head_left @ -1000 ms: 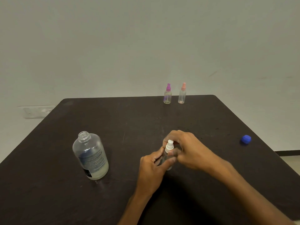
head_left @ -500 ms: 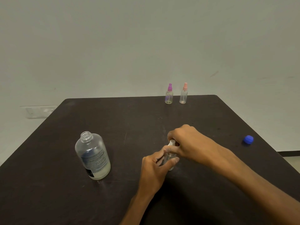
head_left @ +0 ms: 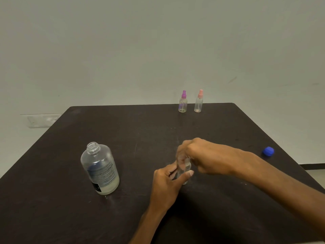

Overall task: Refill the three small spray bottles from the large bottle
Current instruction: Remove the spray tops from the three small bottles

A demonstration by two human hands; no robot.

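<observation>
A small clear spray bottle point(head_left: 185, 169) stands on the dark table point(head_left: 140, 131) near the middle. My left hand point(head_left: 168, 184) grips its body from the left. My right hand point(head_left: 202, 155) is closed over its top, hiding the white spray head. The large clear bottle point(head_left: 100, 170) stands uncapped to the left, with a little liquid at its bottom. Two more small spray bottles stand at the table's far edge: one with a purple head point(head_left: 183, 102) and one with a pink head point(head_left: 198, 101).
A blue cap point(head_left: 268, 151) lies near the table's right edge. A pale wall rises behind the table, with a socket plate point(head_left: 41, 120) low on the left.
My right hand has closed down over the white spray head, which showed a second ago and is now covered. The left hand stays on the bottle's body.
</observation>
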